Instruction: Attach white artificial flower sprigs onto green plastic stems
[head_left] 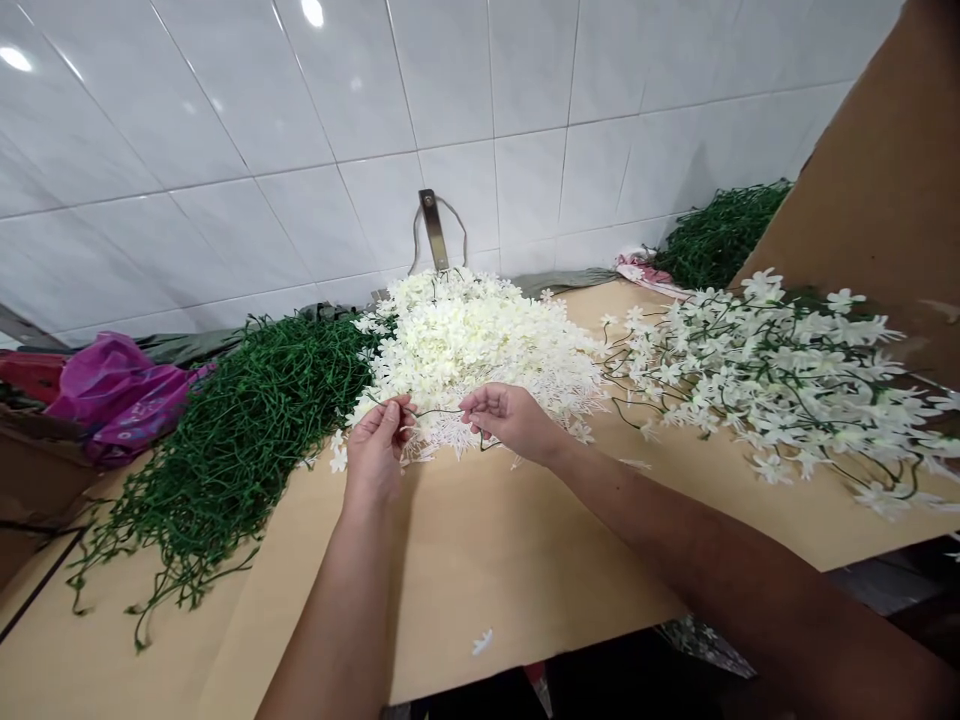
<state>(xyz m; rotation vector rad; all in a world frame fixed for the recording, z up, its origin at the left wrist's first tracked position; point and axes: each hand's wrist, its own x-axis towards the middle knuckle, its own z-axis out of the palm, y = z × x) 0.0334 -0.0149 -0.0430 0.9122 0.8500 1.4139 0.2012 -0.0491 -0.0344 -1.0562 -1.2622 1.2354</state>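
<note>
Between my two hands runs a thin dark green artificial flower stem, pinched at both ends. My left hand is closed on its left part, thumb against the fingers. On the right part, my right hand closes with its fingertips. Both are held over the front edge of a heap of loose white artificial blossoms. To the left lies a large tangle of bare green stems. White flowers on green stems are piled on the right.
A metal bracket with a wire loop stands behind the blossoms, against the tiled wall. Pink-purple cloth lies far left. A cardboard panel rises at right, beside more green stems. One stray blossom lies near the table's front edge.
</note>
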